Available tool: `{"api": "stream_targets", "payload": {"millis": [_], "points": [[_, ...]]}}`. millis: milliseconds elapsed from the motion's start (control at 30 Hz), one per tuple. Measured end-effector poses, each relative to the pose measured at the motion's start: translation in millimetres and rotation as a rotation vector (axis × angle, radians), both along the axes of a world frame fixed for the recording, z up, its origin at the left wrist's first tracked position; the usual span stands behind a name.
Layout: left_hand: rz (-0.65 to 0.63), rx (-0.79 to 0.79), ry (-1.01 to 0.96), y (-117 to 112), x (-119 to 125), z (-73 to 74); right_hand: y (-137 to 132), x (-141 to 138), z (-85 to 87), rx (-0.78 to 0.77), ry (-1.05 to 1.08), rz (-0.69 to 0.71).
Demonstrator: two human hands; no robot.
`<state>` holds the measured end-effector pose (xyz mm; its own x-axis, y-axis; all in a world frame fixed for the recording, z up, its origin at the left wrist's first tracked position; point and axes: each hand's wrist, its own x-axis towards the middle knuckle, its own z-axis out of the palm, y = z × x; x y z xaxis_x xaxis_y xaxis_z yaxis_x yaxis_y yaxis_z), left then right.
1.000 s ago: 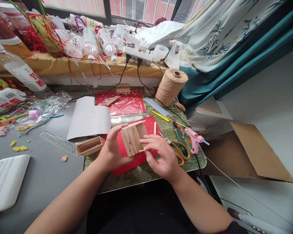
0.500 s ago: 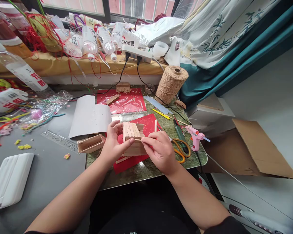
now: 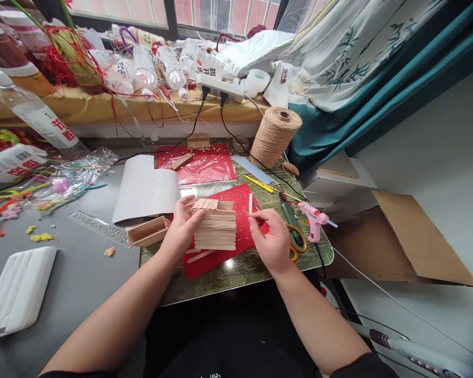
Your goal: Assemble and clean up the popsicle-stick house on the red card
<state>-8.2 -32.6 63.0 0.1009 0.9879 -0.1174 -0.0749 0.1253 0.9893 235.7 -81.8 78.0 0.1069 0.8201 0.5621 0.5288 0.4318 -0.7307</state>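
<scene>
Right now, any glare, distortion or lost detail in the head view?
Head view: window washed pale; glare spots on the wood-grain tabletop; wide-angle stretch toward the edges; separate sticks readable on the craft-stick structure; detail at the right hand's grip too fine to identify.

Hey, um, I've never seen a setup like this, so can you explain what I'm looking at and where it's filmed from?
There's no machine here, just a person's two bare hands, seen from a camera worn on the head that looks forward and down. The left hand holds a boxy piece made of flat wooden sticks. The right hand is apart from it, fingertips pinched; I can't tell whether they hold anything. Below lies a red sheet on a table. To the right are orange-handled scissors and a pink glue gun; farther back stands a spool of twine. Left of the hands sits an open wooden box.
</scene>
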Motion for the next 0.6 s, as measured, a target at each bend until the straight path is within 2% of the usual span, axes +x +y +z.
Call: {"api": "stream_targets", "payload": {"millis": [167,367,467,600], "points": [[0.046,-0.041,0.027,-1,1,1.6,-2,9,-22.7,-0.116,-0.007,-0.030],[0.049,0.030,0.020,-1,2,0.4,3,16,-58.8,-0.099,-0.347,0.047],[0.070,0.142,-0.023,2,0,-6.6,3,13,-69.1,-0.096,-0.464,0.034],[0.070,0.209,-0.046,7,-6,-22.8,2,9,-72.9,-0.172,-0.553,0.021]]}}
